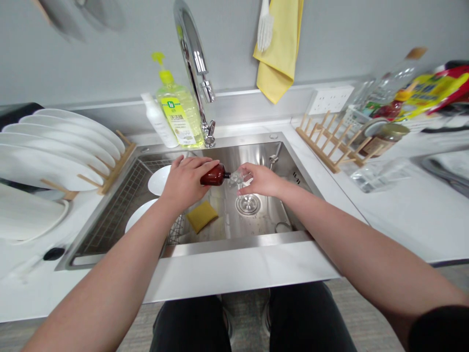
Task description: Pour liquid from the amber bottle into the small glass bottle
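My left hand [190,177] is closed round a dark red-brown bottle [216,174], tipped on its side over the sink with its black neck pointing right. At that neck, my right hand [262,179] grips a small clear piece [236,179] between thumb and fingers. Its exact shape is blurred, and I cannot tell whether it touches the bottle's neck. Beneath both hands lies the steel sink [234,237], with a drain strainer [248,204] under my right hand. A yellow sponge [202,216] rests in the sink below the bottle.
White plates [159,180] sit in a wire rack on the left of the sink. Behind it stand a chrome faucet [194,54] and a yellow-green dish soap bottle [179,115]. More plates [66,142] fill a left rack; a wooden rack [330,142] and jars occupy the right counter.
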A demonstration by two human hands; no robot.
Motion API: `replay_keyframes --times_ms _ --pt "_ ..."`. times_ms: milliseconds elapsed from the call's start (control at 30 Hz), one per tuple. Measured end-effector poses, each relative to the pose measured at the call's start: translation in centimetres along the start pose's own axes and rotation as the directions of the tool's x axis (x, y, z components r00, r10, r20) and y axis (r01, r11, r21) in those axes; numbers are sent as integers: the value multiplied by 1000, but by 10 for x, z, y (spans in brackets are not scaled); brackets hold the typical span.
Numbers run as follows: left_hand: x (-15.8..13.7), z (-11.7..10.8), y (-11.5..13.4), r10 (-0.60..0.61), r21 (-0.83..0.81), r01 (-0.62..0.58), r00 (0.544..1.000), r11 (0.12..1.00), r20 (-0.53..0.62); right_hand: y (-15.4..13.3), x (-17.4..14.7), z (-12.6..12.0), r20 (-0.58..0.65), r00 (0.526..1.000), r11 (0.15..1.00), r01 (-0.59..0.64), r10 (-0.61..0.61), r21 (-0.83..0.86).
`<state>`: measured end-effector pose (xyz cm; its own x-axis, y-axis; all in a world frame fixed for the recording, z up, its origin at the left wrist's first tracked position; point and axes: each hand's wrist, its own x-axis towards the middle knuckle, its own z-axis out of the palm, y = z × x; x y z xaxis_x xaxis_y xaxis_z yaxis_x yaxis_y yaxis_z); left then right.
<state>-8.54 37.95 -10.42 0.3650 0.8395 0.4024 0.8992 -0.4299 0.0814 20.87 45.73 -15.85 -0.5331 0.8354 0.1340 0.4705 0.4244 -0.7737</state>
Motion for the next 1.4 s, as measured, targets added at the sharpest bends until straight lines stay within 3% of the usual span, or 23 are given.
replay_keyframes --times_ms 1400 --pt "-4 -7 0 48 6 -47 996 999 -77 -5 -1 5 -6 1000 1000 3 -3 15"
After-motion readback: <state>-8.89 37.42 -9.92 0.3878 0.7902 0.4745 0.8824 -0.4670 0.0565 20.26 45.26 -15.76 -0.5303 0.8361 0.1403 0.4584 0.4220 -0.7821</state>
